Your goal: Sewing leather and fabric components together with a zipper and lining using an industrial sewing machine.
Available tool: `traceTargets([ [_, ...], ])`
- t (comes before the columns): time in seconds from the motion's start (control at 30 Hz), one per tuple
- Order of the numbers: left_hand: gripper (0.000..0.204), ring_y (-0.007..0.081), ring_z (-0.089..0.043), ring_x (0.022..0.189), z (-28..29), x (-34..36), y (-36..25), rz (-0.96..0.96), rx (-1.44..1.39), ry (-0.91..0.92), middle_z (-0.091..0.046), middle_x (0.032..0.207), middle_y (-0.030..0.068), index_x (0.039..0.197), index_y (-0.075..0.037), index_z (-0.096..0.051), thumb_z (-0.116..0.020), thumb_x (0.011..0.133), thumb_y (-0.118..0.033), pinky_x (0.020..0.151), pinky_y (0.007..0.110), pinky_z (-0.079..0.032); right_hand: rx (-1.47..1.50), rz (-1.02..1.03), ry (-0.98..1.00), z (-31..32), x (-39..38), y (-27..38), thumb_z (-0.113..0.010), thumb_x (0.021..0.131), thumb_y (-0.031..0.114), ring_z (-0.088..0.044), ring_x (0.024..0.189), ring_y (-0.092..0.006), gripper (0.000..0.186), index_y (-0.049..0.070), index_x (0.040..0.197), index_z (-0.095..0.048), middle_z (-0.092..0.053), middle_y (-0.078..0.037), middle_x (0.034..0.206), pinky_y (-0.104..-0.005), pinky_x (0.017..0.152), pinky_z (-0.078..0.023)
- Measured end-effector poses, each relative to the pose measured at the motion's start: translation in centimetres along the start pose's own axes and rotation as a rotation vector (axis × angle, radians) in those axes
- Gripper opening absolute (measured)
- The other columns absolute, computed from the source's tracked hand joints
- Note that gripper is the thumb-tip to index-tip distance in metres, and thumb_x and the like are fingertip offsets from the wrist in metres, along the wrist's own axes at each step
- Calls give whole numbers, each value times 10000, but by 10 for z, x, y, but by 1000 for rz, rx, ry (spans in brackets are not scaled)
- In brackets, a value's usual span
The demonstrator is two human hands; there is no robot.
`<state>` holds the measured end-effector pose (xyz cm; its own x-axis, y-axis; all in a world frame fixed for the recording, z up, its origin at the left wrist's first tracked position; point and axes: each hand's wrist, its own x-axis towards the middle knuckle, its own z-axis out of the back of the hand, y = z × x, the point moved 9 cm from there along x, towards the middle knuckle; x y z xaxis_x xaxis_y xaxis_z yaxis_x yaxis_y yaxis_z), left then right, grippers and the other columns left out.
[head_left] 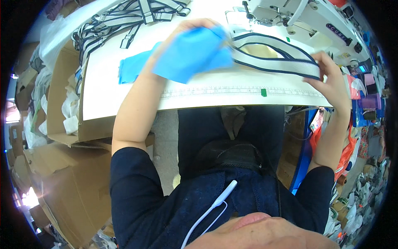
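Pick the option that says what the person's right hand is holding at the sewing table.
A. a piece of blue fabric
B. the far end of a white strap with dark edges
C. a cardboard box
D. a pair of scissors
B: the right hand pinches the end of the white strap with dark edges, while the left hand holds the blue fabric.

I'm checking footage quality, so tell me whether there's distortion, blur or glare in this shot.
Head view: fisheye bends the white table's front edge and blackens the corners; the left hand with the bright blue fabric piece looks slightly soft; lighting is even on the striped white-and-navy webbing strap; a blown-out bright patch sits at lower left.
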<state>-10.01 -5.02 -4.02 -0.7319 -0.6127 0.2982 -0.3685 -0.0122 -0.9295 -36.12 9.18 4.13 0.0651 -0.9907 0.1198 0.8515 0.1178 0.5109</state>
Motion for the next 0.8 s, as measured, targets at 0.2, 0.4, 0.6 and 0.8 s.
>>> traceTargets([
  [0.2,376,343,-458,1328,55,-8,-69,-301,-661,99,-566,1363,124,1099,-116,-680,-482,991,-416,1151,552,-295,-111,391,-194,-42,84,119,-711,838,161,-621,810,-158,334,60,1144,-624,-674,-68,989,-277,694,-484],
  [0.4,208,100,-566,695,66,-29,-104,-346,-1009,71,-592,853,-47,980,-105,-547,-609,926,-296,906,452,-440,572,781,-283,-38,151,205,-686,790,78,-594,1077,-379,448,-30,1190,-515,-603,-252,1117,-372,921,-475],
  [0.6,323,99,-446,637,76,-34,-114,-324,-563,94,-590,911,37,1143,-44,-600,-556,962,-307,643,258,-354,205,487,-35,-95,120,124,-651,880,175,-651,875,-209,316,73,1179,-640,-682,-82,1098,-332,784,-518],
  [0.8,219,116,-585,882,41,-21,-52,-66,437,-328,-616,985,8,1115,-111,-611,-650,928,-217,799,241,-486,-11,249,50,-76,56,-1,-649,848,108,-606,1091,-223,344,98,1189,-603,-646,-64,1184,-359,935,-478],
])
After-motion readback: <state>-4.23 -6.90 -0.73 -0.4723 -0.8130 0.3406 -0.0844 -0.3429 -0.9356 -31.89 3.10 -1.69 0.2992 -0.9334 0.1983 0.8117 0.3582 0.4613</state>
